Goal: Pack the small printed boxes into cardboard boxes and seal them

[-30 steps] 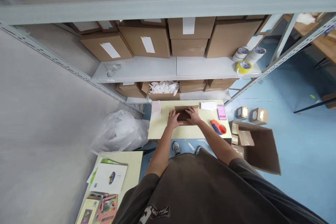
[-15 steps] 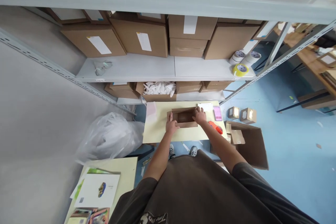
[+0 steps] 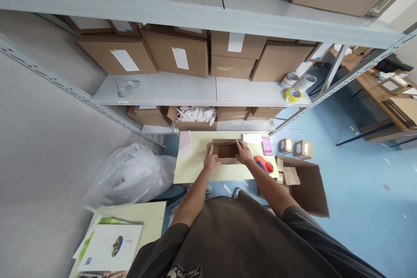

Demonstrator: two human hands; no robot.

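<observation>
A small cardboard box [image 3: 227,161] with its top open sits on the pale yellow table [image 3: 195,173]. My left hand [image 3: 211,159] grips its left end, thumb and fingers at the edge. At the opposite end my right hand [image 3: 243,153] holds the right side, with fingers reaching over the rim. The inside of the box looks bare brown. Right of my right hand lies an orange and blue tape dispenser [image 3: 263,164]. Behind that are a pink pad or stack [image 3: 266,146] and white paper [image 3: 252,138].
Shelving [image 3: 182,86] with cartons rises beyond the table, with tape rolls [image 3: 293,94] at its right. A large open carton [image 3: 311,189] stands on the floor at right, near two small boxes [image 3: 302,149]. A plastic bag [image 3: 133,178] bulges at left, above a side table with booklets [image 3: 110,247].
My right hand has shifted slightly left along the box's right end, its fingers straighter. The camera view has tilted a little; the box stays on the table between both hands.
</observation>
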